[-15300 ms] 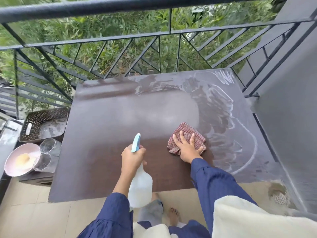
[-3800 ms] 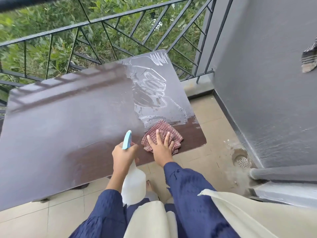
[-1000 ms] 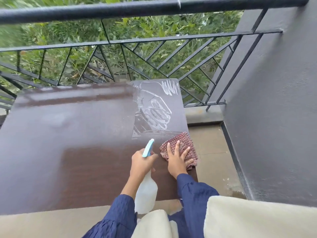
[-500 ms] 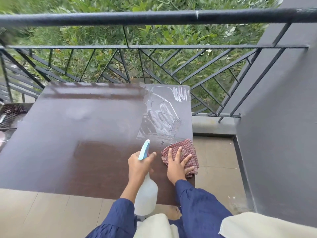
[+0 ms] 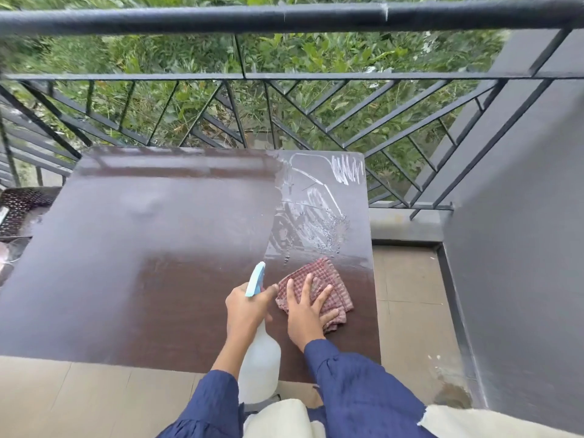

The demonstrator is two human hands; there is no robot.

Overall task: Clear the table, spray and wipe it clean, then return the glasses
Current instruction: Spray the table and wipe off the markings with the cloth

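the right hand (image 5: 308, 306) is pressing flat, fingers spread, on the checked cloth (image 5: 328, 281) at the table (image 5: 142, 263) near-right, soapy streaks (image 5: 316, 213) lying directly ahead of it, while the left hand (image 5: 245, 306) is gripping the spray bottle (image 5: 259, 358) just beside.

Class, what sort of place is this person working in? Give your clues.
Probably a balcony: black metal railing with green foliage beyond, tiled floor, and a grey wall beside the table.

1. desk (image 5: 158, 263) – dark brown, whitish streaks at the far right corner
2. cloth (image 5: 328, 279) – red & white check
3. spray bottle (image 5: 259, 368) – translucent white w/ light blue trigger
4. sleeves (image 5: 357, 384) – navy
5. railing (image 5: 284, 18) – black, green leaves behind
6. wall (image 5: 521, 248) – grey
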